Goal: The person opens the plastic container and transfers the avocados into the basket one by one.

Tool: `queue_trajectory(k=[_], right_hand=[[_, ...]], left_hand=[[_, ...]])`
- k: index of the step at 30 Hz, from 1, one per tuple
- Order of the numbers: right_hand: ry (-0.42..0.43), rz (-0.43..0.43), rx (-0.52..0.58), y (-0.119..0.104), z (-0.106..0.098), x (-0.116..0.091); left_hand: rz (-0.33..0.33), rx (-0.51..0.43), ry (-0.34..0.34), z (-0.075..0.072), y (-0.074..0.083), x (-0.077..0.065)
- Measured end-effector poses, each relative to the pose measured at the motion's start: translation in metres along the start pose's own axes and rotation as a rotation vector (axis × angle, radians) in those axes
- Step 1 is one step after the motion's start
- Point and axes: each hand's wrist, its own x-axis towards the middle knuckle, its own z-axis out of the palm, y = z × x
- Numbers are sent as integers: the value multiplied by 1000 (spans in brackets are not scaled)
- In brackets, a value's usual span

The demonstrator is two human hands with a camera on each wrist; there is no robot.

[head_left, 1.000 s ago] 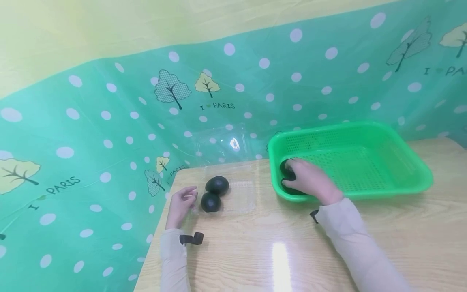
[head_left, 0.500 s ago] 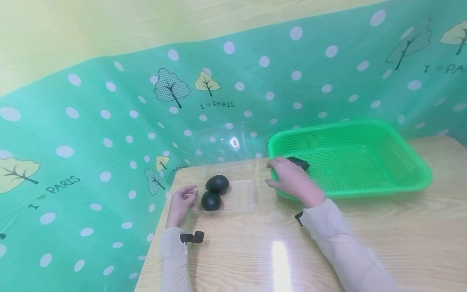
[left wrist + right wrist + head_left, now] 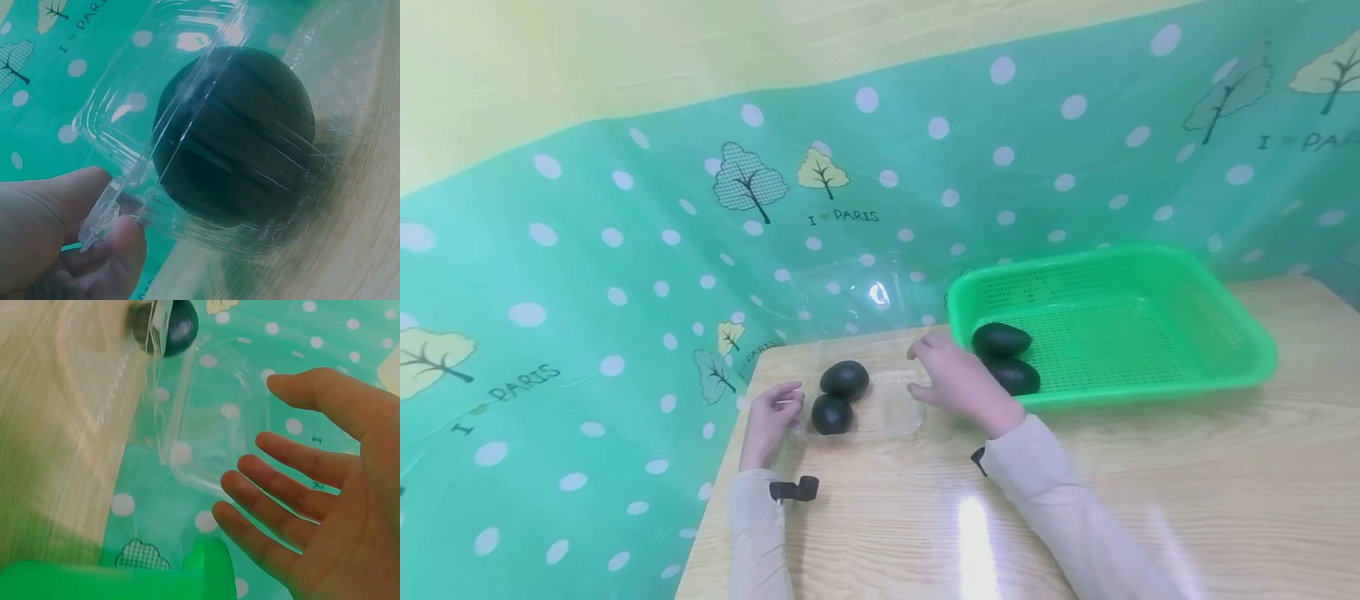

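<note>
A clear plastic clamshell box (image 3: 901, 400) stands on the table with its lid (image 3: 850, 292) raised behind it. Two dark avocados (image 3: 845, 381) sit at the box's left side. My left hand (image 3: 771, 423) pinches the box's edge between thumb and finger; in the left wrist view an avocado (image 3: 234, 137) shows through the plastic just past the fingertips. Over the right side of the box hovers my right hand (image 3: 958, 379), fingers spread and nothing held, its palm facing the box in the right wrist view. Two more avocados (image 3: 1002, 340) lie in the left end of the green basket (image 3: 1157, 392).
Right of the box, the perforated green basket takes up the back of the wooden table (image 3: 880, 517). Directly behind the table hangs a green dotted cloth (image 3: 647, 333) printed with trees.
My right hand has let go of an avocado in the basket's left end and moved left, out over the basket rim to the box. The left hand stays in place.
</note>
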Motion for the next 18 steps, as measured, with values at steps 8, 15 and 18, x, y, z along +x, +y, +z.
queue_trajectory(k=[8, 15, 18], right_hand=[[-50, 4, -5, -3, 16, 8], [-94, -4, -15, -14, 34, 17], [-106, -3, 4, -20, 41, 18]], left_hand=[[-10, -2, -50, 4, 24, -6], [-8, 27, -12, 3, 4, 0], [-11, 18, -7, 2, 2, 0]])
